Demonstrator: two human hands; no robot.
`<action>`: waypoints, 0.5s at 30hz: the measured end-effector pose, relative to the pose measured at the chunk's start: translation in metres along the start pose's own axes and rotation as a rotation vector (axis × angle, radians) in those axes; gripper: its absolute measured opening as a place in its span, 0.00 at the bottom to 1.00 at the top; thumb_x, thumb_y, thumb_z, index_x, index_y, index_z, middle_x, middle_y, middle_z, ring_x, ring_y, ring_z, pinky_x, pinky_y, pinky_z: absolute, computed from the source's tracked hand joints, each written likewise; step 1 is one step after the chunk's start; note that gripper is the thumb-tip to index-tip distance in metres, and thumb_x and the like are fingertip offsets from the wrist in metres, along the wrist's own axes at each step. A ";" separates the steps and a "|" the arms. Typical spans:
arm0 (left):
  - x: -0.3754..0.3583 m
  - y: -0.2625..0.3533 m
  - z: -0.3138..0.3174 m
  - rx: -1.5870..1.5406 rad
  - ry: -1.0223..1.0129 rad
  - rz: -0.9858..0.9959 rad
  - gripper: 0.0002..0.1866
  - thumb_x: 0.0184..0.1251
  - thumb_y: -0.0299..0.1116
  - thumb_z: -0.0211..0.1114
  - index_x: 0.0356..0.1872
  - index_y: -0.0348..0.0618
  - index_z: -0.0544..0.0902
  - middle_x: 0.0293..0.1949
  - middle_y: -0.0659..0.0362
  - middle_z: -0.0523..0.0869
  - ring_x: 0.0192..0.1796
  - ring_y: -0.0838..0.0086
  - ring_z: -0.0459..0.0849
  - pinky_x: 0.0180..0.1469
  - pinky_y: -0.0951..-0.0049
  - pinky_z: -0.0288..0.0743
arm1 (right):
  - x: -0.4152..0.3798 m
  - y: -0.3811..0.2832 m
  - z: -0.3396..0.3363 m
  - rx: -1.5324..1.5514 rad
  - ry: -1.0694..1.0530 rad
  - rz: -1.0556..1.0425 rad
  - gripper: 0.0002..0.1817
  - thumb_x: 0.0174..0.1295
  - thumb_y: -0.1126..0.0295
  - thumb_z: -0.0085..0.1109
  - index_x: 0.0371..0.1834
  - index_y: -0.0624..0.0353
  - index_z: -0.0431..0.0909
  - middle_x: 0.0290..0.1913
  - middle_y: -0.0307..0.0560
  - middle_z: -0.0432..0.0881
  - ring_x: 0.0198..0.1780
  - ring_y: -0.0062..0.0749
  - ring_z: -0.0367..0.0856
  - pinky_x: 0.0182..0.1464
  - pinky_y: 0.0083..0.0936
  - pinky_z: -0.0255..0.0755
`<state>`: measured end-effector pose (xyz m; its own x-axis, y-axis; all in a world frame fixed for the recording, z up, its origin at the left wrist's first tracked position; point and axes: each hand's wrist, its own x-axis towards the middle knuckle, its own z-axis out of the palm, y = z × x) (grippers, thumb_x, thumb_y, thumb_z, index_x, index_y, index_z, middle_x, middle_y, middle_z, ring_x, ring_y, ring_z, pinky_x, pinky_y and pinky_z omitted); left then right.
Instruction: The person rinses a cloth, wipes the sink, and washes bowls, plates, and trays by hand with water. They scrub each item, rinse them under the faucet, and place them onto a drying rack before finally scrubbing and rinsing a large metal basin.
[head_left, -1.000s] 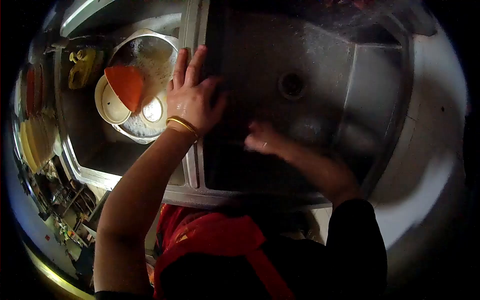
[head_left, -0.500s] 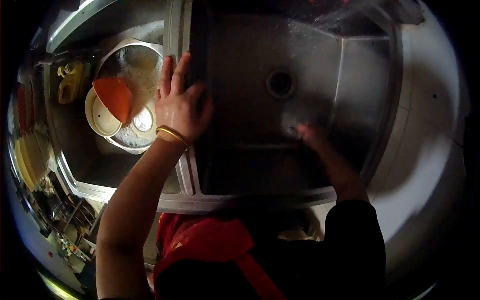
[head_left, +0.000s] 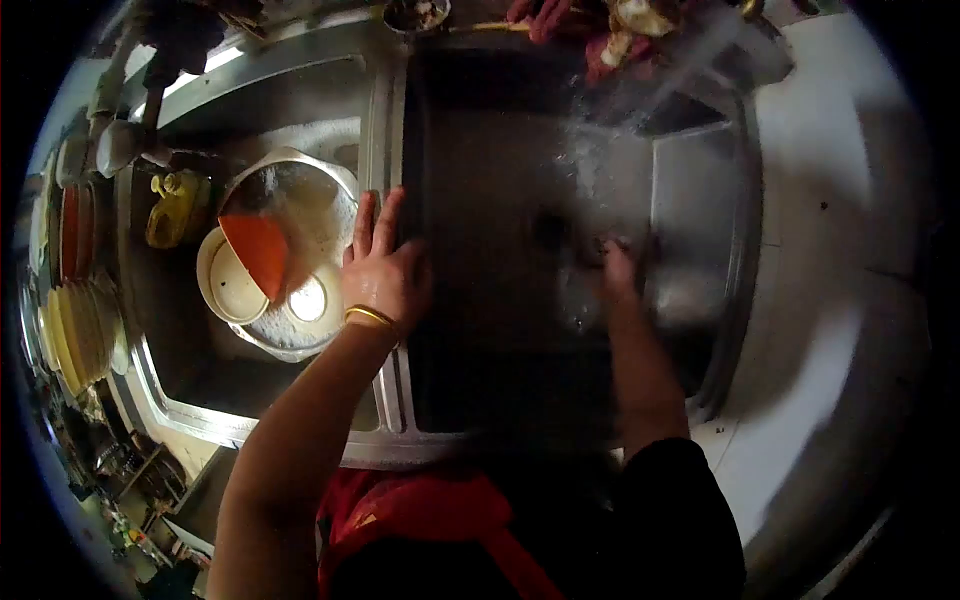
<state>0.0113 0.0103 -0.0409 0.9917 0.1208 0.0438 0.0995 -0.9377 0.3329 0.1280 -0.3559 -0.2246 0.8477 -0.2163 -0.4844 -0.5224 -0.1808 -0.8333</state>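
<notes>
My left hand (head_left: 382, 285), with a gold bangle at its wrist, lies spread on the metal divider (head_left: 388, 130) between two sink basins. Down inside the dark right basin (head_left: 500, 170) is my right hand (head_left: 620, 272), close to the drain hole (head_left: 551, 230). Its fingers are dark and smeared, so any held thing cannot be made out. Water streaks fall close by. In the left basin stands a round metal pan (head_left: 345, 180) of sudsy water. A cream bowl (head_left: 222, 285), an orange curved piece (head_left: 256, 255) and a small pale dish (head_left: 307, 300) rest in or against it.
A yellow object (head_left: 178, 208) sits in the left basin's far corner. Yellowish plates (head_left: 72, 335) and red-edged plates (head_left: 76, 230) stand upright at the left. Along the back edge are a small bowl (head_left: 418, 14) and reddish items (head_left: 607, 50). A white tiled surface (head_left: 800, 200) runs along the right.
The view has tilted up, bringing the back edge of the sink into sight. My right hand has moved within the right basin, nearer the drain. My left hand stays on the divider.
</notes>
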 end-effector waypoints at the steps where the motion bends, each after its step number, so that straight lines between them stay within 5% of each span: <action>1: 0.000 0.001 -0.002 -0.012 -0.006 0.001 0.05 0.51 0.34 0.64 0.30 0.52 0.84 0.73 0.60 0.55 0.75 0.53 0.50 0.59 0.50 0.66 | 0.005 -0.024 -0.013 0.214 0.037 0.060 0.12 0.57 0.62 0.60 0.42 0.50 0.77 0.33 0.37 0.76 0.34 0.32 0.76 0.39 0.37 0.74; 5: 0.000 0.009 -0.018 -0.025 -0.085 -0.032 0.11 0.50 0.34 0.65 0.37 0.55 0.86 0.73 0.59 0.54 0.75 0.52 0.48 0.66 0.51 0.60 | -0.056 -0.213 -0.015 0.605 0.127 0.020 0.11 0.60 0.61 0.58 0.42 0.51 0.76 0.34 0.35 0.77 0.33 0.30 0.76 0.40 0.32 0.75; 7: -0.001 0.011 -0.017 -0.042 -0.065 -0.043 0.10 0.51 0.35 0.65 0.37 0.54 0.85 0.73 0.59 0.54 0.75 0.53 0.47 0.65 0.51 0.62 | -0.061 -0.274 -0.030 0.542 0.029 -0.116 0.20 0.60 0.57 0.58 0.52 0.55 0.74 0.48 0.43 0.78 0.47 0.36 0.77 0.45 0.36 0.75; 11: -0.003 0.004 -0.019 -0.034 -0.108 -0.042 0.09 0.53 0.36 0.64 0.36 0.52 0.85 0.74 0.61 0.53 0.76 0.55 0.46 0.62 0.52 0.64 | -0.003 -0.360 -0.072 0.611 -0.487 -0.349 0.19 0.63 0.59 0.53 0.52 0.60 0.73 0.47 0.49 0.79 0.45 0.43 0.78 0.49 0.44 0.75; 15: -0.003 -0.001 -0.017 -0.069 -0.146 -0.024 0.09 0.51 0.36 0.65 0.34 0.49 0.84 0.75 0.60 0.49 0.76 0.55 0.43 0.61 0.48 0.63 | -0.056 -0.436 -0.027 0.599 -0.299 -0.531 0.16 0.66 0.62 0.51 0.52 0.59 0.75 0.50 0.50 0.79 0.48 0.42 0.78 0.50 0.45 0.74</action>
<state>0.0067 0.0164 -0.0250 0.9909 0.0894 -0.1002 0.1222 -0.9099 0.3965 0.3061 -0.2909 0.1733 0.9991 0.0309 0.0303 0.0168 0.3695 -0.9291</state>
